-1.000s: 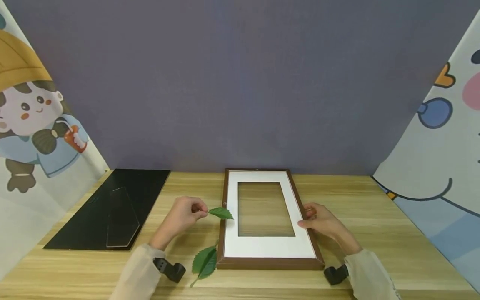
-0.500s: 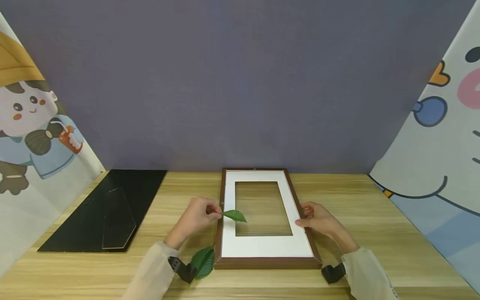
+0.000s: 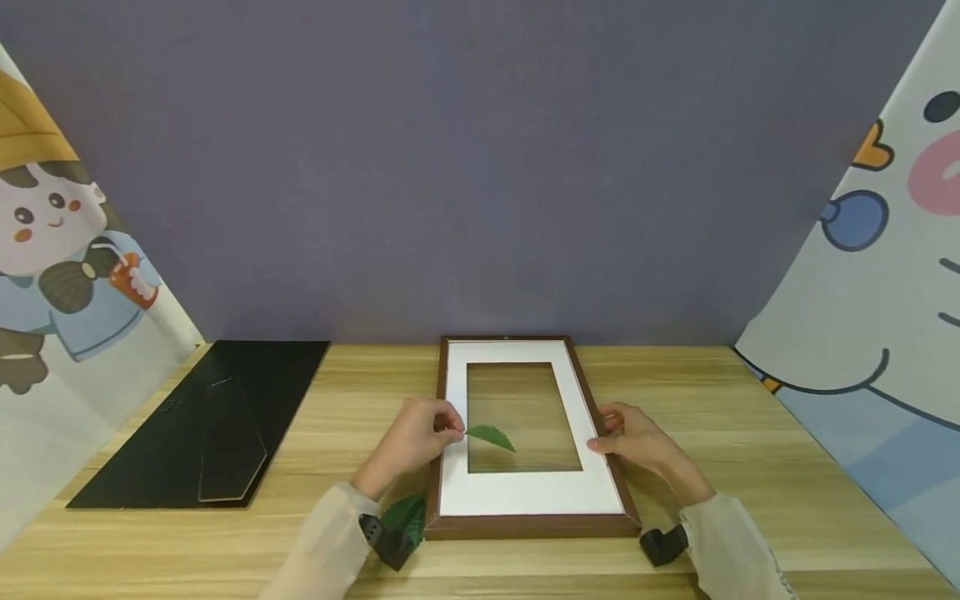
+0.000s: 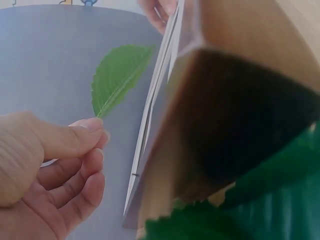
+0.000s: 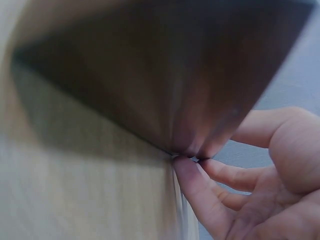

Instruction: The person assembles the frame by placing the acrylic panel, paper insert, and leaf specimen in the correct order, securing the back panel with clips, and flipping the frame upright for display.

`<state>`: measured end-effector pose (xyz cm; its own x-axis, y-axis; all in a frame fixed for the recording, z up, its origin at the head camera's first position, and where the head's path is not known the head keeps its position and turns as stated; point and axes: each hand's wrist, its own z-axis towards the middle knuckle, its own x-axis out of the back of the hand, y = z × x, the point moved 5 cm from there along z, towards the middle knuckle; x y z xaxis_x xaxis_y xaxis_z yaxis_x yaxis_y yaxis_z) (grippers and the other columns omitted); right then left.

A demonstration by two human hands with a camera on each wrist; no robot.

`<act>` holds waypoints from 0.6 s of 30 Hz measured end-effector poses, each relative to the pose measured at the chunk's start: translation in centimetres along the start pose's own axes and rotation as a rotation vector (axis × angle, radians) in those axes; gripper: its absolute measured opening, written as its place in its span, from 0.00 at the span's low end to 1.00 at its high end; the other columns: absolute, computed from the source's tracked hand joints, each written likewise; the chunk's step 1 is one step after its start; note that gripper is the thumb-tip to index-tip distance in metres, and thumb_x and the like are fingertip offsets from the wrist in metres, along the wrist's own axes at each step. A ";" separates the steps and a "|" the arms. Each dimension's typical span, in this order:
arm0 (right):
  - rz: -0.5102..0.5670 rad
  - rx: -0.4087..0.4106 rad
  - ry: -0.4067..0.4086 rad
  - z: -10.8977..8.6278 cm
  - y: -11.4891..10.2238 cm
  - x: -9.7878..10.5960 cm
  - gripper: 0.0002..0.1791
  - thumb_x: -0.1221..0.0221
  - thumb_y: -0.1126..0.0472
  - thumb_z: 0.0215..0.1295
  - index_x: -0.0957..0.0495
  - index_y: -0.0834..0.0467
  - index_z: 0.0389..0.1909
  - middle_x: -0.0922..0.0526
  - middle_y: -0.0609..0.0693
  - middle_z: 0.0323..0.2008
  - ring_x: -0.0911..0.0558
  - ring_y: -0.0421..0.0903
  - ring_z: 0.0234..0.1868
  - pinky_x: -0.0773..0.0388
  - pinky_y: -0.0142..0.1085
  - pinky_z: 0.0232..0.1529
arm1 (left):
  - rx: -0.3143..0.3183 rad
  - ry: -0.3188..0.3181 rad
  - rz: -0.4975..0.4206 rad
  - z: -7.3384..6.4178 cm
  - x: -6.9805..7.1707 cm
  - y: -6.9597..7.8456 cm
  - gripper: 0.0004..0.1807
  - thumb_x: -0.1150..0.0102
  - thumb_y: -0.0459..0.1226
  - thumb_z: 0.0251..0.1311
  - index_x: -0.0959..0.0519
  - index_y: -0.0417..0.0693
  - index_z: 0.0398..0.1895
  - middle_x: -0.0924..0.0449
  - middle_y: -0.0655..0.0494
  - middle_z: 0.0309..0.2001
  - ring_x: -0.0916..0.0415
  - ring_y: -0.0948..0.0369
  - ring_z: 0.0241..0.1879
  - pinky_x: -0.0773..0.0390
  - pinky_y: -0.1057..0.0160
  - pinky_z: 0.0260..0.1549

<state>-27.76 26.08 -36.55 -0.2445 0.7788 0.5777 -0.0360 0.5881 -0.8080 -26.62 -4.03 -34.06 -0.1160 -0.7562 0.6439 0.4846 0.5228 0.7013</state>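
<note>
My left hand (image 3: 416,440) pinches a green serrated leaf (image 3: 491,436) by its stem end, between thumb and fingertips. The leaf (image 4: 117,75) points to the right, over the window of a white mat (image 3: 532,496). That mat lies inside a brown picture frame (image 3: 532,527) on the table. At the frame's right side, my right hand (image 3: 637,439) grips the edge, thumb on top of the mat and fingers at the outer side. In the right wrist view, fingertips of the right hand (image 5: 280,185) reach the frame's lower edge.
A black backing board (image 3: 150,450) with a fold-out stand (image 3: 231,450) lies at the left of the wooden table (image 3: 750,467). Another leaf (image 3: 405,512) rests by the frame's near left corner, partly hidden by the left wrist camera (image 3: 388,543). A grey wall (image 3: 480,167) rises behind.
My left hand has carried the leaf rightward, from the frame's left edge to over the mat's window. The right hand keeps its grip; the view has shifted slightly.
</note>
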 end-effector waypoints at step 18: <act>-0.003 -0.020 0.005 0.1 0.1 -0.1 0.38 0.35 0.65 0.55 0.42 0.77 0.62 0.32 0.71 0.50 0.25 0.52 0.43 0.22 0.39 0.33 | -0.021 -0.005 -0.006 0.5 -1.7 0.5 0.03 0.35 0.29 0.54 0.18 0.36 0.25 0.17 0.50 0.26 0.23 0.64 0.26 0.24 0.73 0.26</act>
<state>-27.81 26.04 -36.64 -0.2395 0.7781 0.5807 -0.0175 0.5946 -0.8039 -26.66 -2.28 -34.67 -0.1235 -0.7569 0.6417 0.5023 0.5100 0.6983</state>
